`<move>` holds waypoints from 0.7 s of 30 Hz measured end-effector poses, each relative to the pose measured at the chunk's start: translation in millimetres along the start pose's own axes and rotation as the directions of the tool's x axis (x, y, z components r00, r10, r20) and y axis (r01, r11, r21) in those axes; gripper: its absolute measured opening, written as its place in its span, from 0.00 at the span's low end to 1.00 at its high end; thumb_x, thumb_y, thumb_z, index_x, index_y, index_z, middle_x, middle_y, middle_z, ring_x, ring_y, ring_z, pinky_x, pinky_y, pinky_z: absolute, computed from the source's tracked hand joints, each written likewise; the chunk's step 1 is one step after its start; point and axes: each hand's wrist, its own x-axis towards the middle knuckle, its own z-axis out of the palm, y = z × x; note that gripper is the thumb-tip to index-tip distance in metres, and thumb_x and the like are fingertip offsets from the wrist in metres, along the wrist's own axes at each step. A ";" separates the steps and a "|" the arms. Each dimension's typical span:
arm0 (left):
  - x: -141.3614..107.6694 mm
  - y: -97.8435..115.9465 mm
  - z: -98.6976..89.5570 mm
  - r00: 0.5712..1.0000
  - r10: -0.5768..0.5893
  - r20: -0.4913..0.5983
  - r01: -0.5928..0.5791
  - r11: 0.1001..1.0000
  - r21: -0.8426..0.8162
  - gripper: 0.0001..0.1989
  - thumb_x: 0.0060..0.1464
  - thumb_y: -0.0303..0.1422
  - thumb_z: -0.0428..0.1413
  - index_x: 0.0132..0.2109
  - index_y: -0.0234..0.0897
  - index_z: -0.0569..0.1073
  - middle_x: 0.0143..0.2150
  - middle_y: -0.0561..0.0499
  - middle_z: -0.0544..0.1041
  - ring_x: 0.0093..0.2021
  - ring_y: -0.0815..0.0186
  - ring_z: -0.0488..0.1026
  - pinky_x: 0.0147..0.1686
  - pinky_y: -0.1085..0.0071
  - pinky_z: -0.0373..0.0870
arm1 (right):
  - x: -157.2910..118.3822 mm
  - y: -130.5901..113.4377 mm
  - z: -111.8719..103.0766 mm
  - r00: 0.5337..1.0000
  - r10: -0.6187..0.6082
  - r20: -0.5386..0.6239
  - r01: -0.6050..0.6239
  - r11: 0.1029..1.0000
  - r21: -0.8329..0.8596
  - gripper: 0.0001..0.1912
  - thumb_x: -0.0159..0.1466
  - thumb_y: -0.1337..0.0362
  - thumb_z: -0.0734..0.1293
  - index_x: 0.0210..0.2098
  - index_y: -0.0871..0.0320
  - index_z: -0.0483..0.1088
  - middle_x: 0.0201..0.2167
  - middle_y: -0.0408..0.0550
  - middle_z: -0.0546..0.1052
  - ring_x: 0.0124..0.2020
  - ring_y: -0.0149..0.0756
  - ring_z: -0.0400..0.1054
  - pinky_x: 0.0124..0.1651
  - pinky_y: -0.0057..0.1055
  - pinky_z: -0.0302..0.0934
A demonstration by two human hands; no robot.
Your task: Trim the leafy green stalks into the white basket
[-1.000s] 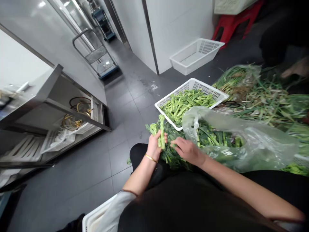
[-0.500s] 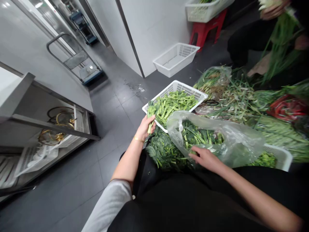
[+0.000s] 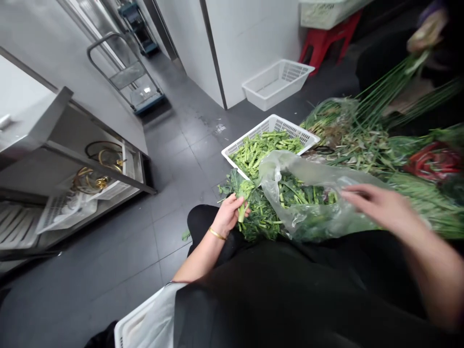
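My left hand (image 3: 232, 212) is closed around a thick pale-green broccoli-like stalk (image 3: 242, 208) with a budded, leafy top. Under and beside it lies a heap of dark leafy greens (image 3: 263, 215). Just beyond stands a white slotted basket (image 3: 232, 158) full of trimmed green stalks (image 3: 259, 150). A clear plastic bag (image 3: 311, 224) lies open in front of me, with more stalks and leaves inside. Above the bag's right part is my right hand (image 3: 377, 203), blurred, its fingers stretched leftward and parted, with nothing visible in them. Whether it touches the plastic I cannot tell.
Spring onions (image 3: 362, 140), red peppers (image 3: 431, 162) and long greens (image 3: 424, 200) cover the right side. Another person's hand (image 3: 427, 34) holds spring onions there. A second white basket (image 3: 268, 92), a red stool (image 3: 328, 41), a trolley (image 3: 148, 101) and a steel shelf (image 3: 97, 162) stand around.
My left hand has come back from the basket's edge toward me, holding a stalk. My right hand has moved right and up from the bag's front edge. The view has shifted slightly.
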 end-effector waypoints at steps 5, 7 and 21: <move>1.6 -4.8 24.5 0.995 0.084 -0.057 -0.085 0.996 -0.006 0.19 0.43 0.40 0.66 0.33 0.33 0.67 0.25 0.54 0.70 0.22 0.72 0.69 0.21 0.76 0.63 | -15.4 -159.6 101.3 0.895 -0.244 0.374 0.060 0.895 0.441 0.24 0.56 0.42 0.63 0.27 0.58 0.72 0.17 0.47 0.72 0.19 0.33 0.65 0.24 0.30 0.58; 7.2 -0.4 19.3 0.968 0.143 -0.208 -0.162 0.984 -0.078 0.17 0.46 0.39 0.64 0.35 0.34 0.66 0.23 0.57 0.68 0.20 0.74 0.65 0.20 0.77 0.60 | -31.0 -182.5 125.0 0.891 -0.410 0.195 0.298 0.851 0.432 0.23 0.59 0.45 0.62 0.21 0.57 0.69 0.17 0.48 0.71 0.20 0.33 0.64 0.25 0.30 0.58; 8.3 -1.9 4.3 0.923 0.229 -0.311 -0.295 0.937 -0.186 0.11 0.43 0.31 0.64 0.30 0.33 0.68 0.26 0.55 0.69 0.25 0.75 0.65 0.28 0.77 0.62 | -7.1 -188.6 153.0 0.902 -0.412 0.129 0.322 0.842 0.432 0.18 0.57 0.47 0.64 0.25 0.55 0.67 0.23 0.49 0.76 0.26 0.39 0.70 0.31 0.33 0.63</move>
